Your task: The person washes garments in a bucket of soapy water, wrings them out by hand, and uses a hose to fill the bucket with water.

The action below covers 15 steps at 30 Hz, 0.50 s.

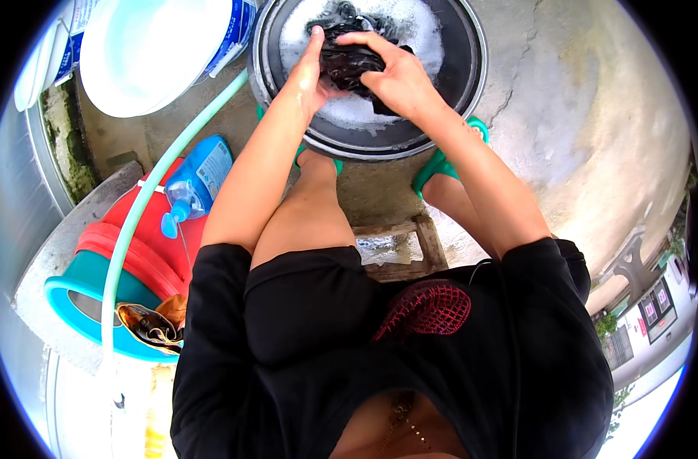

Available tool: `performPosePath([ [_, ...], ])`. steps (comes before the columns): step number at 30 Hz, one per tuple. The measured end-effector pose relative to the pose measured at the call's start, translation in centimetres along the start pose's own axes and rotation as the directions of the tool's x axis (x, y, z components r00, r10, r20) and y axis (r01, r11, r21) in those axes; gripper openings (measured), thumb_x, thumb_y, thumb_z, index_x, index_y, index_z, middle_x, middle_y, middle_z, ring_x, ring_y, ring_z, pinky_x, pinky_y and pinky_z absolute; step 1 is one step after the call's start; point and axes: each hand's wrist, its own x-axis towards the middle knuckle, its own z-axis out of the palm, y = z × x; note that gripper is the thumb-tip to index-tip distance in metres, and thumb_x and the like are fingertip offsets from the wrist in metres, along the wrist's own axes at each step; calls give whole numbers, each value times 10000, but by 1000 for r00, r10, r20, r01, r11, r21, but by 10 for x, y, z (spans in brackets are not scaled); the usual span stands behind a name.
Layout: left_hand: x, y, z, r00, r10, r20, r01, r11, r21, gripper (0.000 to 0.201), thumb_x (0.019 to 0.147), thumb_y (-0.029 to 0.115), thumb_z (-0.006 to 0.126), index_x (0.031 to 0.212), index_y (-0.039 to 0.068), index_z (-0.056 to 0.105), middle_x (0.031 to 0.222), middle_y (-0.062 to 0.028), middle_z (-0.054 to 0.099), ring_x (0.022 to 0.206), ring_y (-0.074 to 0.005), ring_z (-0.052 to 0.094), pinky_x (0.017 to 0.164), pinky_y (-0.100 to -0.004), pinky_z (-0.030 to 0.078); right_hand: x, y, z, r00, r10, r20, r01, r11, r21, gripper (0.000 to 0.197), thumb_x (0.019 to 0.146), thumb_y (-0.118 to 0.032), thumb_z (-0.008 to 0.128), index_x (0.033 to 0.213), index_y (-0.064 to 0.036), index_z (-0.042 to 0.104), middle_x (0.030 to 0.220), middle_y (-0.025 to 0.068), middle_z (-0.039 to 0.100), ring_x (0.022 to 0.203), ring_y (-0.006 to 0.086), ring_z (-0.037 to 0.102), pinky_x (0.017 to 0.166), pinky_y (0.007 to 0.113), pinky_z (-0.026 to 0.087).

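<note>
A wet, dark piece of cloth (347, 64) is bunched up between my two hands over a round black basin (471, 69). White suds (422, 34) float on the water in the basin, and part of the cloth trails in them at the far side. My left hand (309, 80) presses against the cloth's left side with the thumb up. From the right, my right hand (395, 76) grips the bundle, its fingers curled over the top. Some fingertips of both hands are hidden by the cloth.
A pale green hose (146, 195) runs along the left. Beside it lie a blue pump bottle (200, 180), a red basin (127, 256) and a teal basin (70, 284). White buckets (154, 53) stand at the far left. Green sandals (435, 170) are by the basin.
</note>
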Motion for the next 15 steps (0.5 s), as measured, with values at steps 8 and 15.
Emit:
performPosePath([
  [8,-41,8,22,992,126,1,-126,992,-16,436,1029,364,413,1167,5,617,1043,-133,685,967,-238,669,852,-405,549,-13,-27,42,889,-384,-249,283,889,-359,337,936,-446,640,900,-113,676,763,134,688,752,360,675,676,446,533],
  [15,-66,36,71,707,680,194,-437,206,876,558,892,372,637,1243,-55,559,1149,-296,652,1072,-464,628,974,-497,471,26,103,-22,771,579,265,-570,443,692,473,1028,-339,478,1089,92,663,1019,194,732,904,296,717,820,400,564],
])
